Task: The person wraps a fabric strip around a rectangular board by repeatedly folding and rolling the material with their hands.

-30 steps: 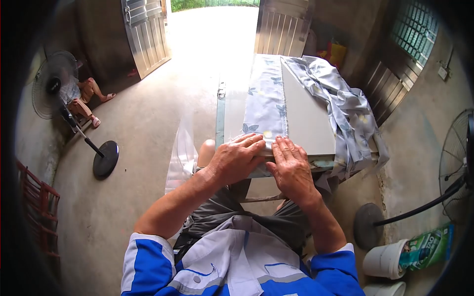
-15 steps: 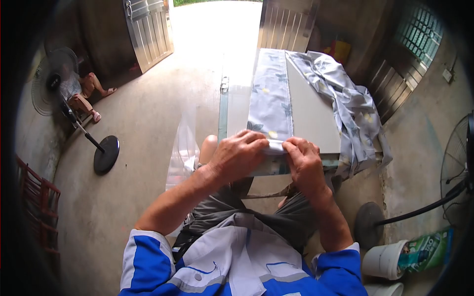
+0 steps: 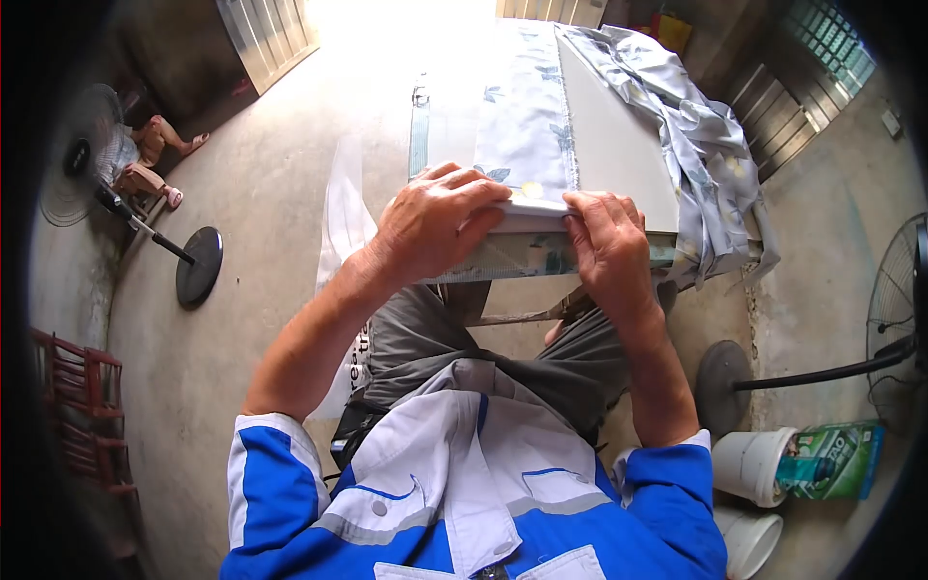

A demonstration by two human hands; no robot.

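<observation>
A long pale fabric strip [image 3: 527, 116] printed with grey leaves and yellow flowers runs lengthwise along the table [image 3: 628, 174]. Its near end is folded or rolled into a narrow band at the table's front edge. My left hand [image 3: 435, 217] grips the left end of that band, fingers bent over it. At the right end, my right hand [image 3: 611, 232] pinches the band between thumb and fingers. A crumpled heap of the same printed fabric [image 3: 715, 184] lies along the table's right side and hangs over its edge.
A standing fan [image 3: 198, 266] is on the left, near a seated person [image 3: 155, 150]. Another fan [image 3: 725, 387] stands at right, beside a white bucket [image 3: 754, 467] and a green packet [image 3: 836, 459]. Reddish chairs [image 3: 87, 387] line the left wall. Clear plastic [image 3: 343, 217] hangs left of the table.
The view has tilted down, so the table and hands appear higher. My hands have moved slightly apart, with more of the folded band showing between them.
</observation>
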